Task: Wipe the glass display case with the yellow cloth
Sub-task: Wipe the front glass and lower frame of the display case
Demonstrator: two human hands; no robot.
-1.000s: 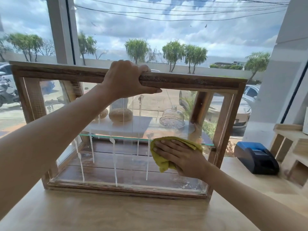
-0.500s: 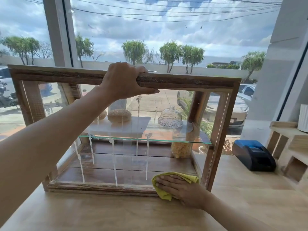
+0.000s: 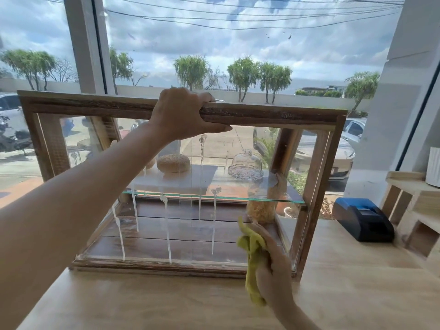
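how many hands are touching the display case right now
1 for certain: the left hand grips the top rail of the display case. The right hand holds the yellow cloth at the lower right corner; contact unclear.

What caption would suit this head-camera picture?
Left hand grips the case top while the right hand holds a yellow cloth at the streaked glass front's lower right.
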